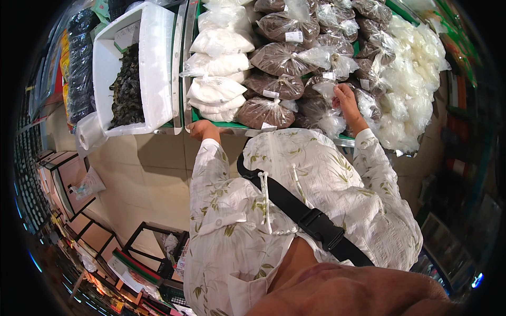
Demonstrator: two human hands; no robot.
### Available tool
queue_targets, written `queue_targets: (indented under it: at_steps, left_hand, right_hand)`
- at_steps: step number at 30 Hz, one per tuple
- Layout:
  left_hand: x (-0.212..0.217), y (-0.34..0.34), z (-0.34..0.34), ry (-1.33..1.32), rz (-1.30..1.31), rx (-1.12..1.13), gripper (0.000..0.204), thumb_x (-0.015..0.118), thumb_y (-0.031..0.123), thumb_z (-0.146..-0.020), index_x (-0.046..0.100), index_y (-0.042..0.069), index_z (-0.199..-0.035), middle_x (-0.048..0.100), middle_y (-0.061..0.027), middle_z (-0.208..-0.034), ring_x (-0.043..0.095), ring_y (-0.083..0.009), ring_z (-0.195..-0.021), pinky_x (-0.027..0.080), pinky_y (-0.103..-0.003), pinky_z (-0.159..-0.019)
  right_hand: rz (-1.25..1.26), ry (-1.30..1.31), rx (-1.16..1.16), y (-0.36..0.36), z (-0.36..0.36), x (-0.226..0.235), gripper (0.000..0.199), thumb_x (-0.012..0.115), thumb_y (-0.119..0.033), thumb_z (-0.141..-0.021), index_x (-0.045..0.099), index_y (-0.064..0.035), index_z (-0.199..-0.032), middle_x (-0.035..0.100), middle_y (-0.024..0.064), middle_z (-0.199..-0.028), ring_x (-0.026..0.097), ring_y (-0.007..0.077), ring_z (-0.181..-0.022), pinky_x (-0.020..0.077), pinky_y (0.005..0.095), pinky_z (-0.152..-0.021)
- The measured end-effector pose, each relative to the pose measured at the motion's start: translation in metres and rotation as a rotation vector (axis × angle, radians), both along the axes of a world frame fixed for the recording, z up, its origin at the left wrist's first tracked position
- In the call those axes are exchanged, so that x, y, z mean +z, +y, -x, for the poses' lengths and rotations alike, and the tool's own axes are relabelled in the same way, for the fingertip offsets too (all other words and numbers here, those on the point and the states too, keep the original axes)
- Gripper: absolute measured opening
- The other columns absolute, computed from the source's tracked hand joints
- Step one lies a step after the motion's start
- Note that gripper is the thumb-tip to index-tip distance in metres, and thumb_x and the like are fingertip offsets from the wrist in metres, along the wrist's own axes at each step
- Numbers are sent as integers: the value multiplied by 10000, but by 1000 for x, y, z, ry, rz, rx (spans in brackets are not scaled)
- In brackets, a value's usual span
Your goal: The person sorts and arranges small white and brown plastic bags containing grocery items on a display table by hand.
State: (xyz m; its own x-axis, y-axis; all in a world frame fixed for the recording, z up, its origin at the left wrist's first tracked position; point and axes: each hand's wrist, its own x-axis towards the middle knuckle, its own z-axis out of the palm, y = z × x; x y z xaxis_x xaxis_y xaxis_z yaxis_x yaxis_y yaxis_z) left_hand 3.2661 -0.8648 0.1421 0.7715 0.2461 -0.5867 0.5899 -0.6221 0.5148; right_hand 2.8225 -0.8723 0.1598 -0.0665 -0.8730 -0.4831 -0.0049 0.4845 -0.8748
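My right hand is closed, thumb and fingers pinched on the clear plastic of a bag with brown contents, at the near side of the display. Part of that bag is hidden by the hand. To the left, my left hand has its fingers curled over the metal edge of the display. Between the hands lie several knotted brown-filled bags with small white labels. White-filled bags are stacked just beyond my left hand.
A white foam box of dark leafy stuff stands on the left, a plastic bag roll at its near corner. Pale, translucent bags are heaped on the right. Framed boxes stand at lower left beside the tiled floor.
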Motion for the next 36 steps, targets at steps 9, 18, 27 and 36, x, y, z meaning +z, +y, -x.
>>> queue_targets:
  at_steps: [9,18,27,36]
  left_hand:
    - [-64,2,-18,-90,-144,-17,649,289,480,-963,591,-65,-1148,630,-223,-1151,626,-353,-1035,511,-456,-885]
    - [-93,8,-29,-189,-132,-32,630,313,464,-966,618,-76,-1078,661,-228,-1065,642,-362,-993,539,-460,-825]
    - [-87,39,-31,-239,-53,-303,668,304,479,-965,520,-119,-1169,603,-319,-1105,597,-439,-1033,501,-470,-884]
    - [-79,61,-57,160,112,-564,793,209,644,-926,639,-22,-891,627,-197,-886,595,-338,-730,503,-462,-671]
  right_hand:
    - [125,1156,745,75,-1,-17,462,707,-319,-745,496,-44,-1051,639,196,-844,624,394,-798,489,475,-719]
    - [189,794,403,62,18,-33,360,611,-54,-729,458,-48,-1055,597,187,-887,590,380,-847,459,439,-746]
    - [156,1109,384,95,-8,-6,495,713,-239,-734,492,-25,-1122,572,201,-1100,592,360,-970,475,439,-847]
    - [-7,1355,501,114,-35,21,464,690,-295,-765,512,-28,-1101,608,215,-1013,635,400,-867,522,459,-728]
